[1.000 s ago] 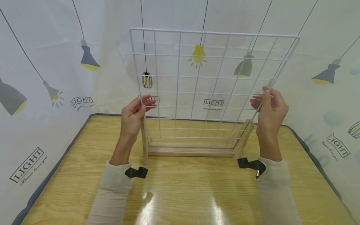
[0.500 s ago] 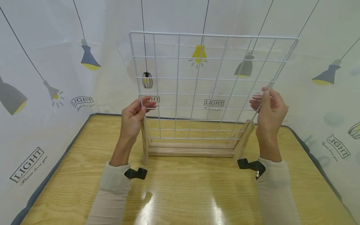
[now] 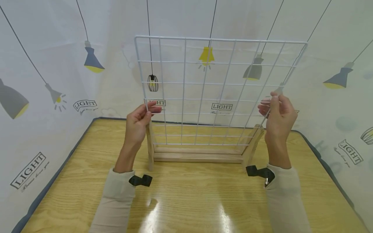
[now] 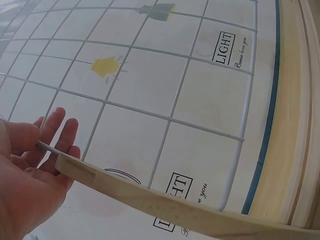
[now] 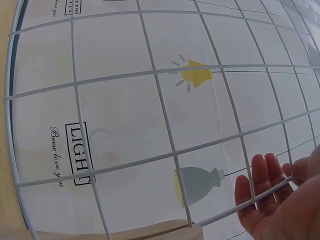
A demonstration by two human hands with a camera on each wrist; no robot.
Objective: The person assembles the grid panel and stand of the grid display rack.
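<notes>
A white wire grid panel (image 3: 198, 84) stands nearly upright between the two side posts of a pale wooden stand (image 3: 198, 157). My left hand (image 3: 137, 124) pinches the panel's left edge wire between thumb and fingers, just above the left post. On the other side, my right hand (image 3: 280, 118) grips the right edge wire just above the right post. In the left wrist view, the edge wire runs down along the wooden post (image 4: 150, 197) below my fingers. The panel's bottom wire is a little above the stand's crossbar in the head view.
The stand rests on a wood-grain table (image 3: 192, 194). Behind and at both sides hangs a pale sheet (image 3: 116, 81) printed with lamps and lettering. A dark blue edge (image 3: 78, 142) runs where sheet and table meet. Black camera mounts (image 3: 140, 180) sit on both wrists.
The grid panel has sunk slightly between the posts, its top wire now lower in the head view. Both hands have come down a little with it, still holding its edges.
</notes>
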